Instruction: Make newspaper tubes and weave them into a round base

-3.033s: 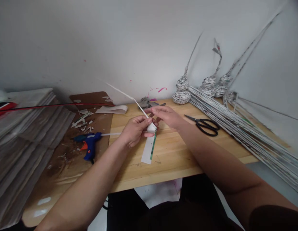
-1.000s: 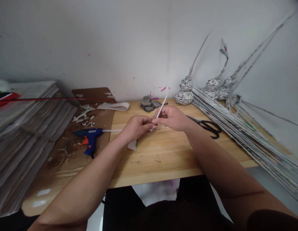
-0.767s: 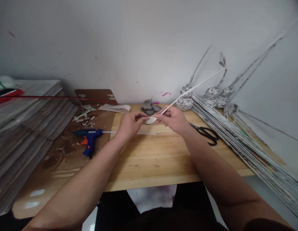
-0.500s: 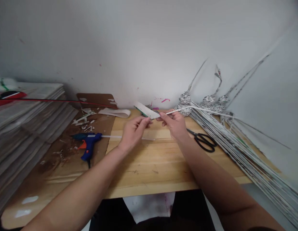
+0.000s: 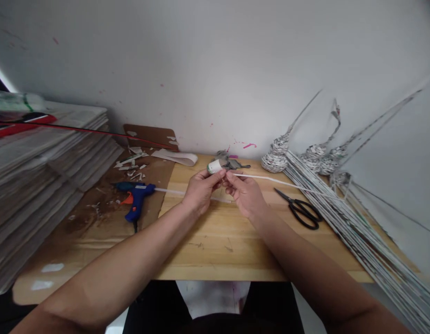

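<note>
Above the middle of the board, my left hand (image 5: 201,189) pinches a white paper strip (image 5: 214,166) with a green edge, which curls up over the fingers. My right hand (image 5: 245,191) is closed on a thin white rolled-paper stick (image 5: 284,182) that runs off to the right past the woven pieces. The fingertips of both hands meet, and where the strip and the stick join is hidden between them. Behind the hands lies a crumpled grey scrap (image 5: 236,164). Black-handled scissors (image 5: 300,208) rest right of my right hand.
A blue glue gun (image 5: 140,199) lies on stained cardboard (image 5: 97,241) at left, near paper scraps (image 5: 131,162) and a folded white strip (image 5: 176,157). Stacked newspapers (image 5: 79,157) stand far left. Woven paper pieces (image 5: 275,155) and a bundle of paper sticks (image 5: 343,227) occupy the right side.
The strip, which stretched out to the upper left, now shows as a short curled loop at the left fingers. My hands have come closer together. The whole view has shifted a little.
</note>
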`<move>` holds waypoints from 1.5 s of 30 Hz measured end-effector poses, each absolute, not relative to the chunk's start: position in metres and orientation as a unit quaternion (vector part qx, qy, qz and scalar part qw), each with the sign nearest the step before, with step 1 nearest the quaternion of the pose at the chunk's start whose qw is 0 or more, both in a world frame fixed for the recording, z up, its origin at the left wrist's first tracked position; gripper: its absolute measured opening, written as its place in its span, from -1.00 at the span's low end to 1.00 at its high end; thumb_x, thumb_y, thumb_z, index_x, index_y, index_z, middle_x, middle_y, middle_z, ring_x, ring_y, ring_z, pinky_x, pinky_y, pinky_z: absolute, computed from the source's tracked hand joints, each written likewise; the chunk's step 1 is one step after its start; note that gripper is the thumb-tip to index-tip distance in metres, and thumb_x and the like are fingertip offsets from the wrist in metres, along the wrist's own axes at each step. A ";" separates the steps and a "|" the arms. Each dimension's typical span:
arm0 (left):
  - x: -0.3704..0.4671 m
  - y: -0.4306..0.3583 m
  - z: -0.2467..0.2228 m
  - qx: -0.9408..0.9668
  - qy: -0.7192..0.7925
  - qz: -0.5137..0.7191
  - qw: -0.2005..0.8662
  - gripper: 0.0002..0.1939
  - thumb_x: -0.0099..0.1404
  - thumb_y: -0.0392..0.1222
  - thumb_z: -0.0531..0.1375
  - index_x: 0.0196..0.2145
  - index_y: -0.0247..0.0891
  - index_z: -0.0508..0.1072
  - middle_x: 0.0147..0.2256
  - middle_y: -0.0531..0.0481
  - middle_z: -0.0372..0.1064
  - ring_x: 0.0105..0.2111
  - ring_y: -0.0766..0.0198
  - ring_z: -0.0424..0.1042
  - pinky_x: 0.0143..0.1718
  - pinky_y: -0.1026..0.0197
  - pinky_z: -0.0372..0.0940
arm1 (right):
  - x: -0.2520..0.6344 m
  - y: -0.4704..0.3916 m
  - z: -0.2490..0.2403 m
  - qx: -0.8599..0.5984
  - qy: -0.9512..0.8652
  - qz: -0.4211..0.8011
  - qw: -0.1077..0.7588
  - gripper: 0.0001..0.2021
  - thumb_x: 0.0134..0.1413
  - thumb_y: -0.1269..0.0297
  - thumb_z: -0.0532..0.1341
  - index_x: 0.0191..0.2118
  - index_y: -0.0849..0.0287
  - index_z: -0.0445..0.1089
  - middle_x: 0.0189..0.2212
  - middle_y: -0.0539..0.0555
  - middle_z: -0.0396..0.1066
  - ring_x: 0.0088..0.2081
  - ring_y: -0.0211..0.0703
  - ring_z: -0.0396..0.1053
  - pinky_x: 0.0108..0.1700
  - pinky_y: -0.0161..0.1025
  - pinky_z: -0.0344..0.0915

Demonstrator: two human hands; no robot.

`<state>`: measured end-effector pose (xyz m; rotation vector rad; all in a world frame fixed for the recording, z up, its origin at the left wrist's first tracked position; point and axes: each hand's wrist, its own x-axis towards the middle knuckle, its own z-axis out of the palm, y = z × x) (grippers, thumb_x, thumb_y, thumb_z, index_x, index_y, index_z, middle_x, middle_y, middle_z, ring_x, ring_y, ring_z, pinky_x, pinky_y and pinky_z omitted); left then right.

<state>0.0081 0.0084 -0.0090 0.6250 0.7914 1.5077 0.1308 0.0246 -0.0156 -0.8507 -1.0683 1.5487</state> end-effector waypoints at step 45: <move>-0.009 0.019 -0.004 0.240 0.355 0.646 0.631 -0.76 -0.03 -0.24 0.48 -0.47 -0.39 0.52 -0.51 0.04 0.45 -0.54 0.50 0.37 -0.49 0.45 0.32 | 0.163 0.013 0.016 -0.446 -0.839 0.096 0.298 -0.79 0.27 0.10 0.16 -0.29 0.13 0.39 -0.46 0.02 0.47 -0.45 -0.17 0.35 -0.36 -0.26 0.10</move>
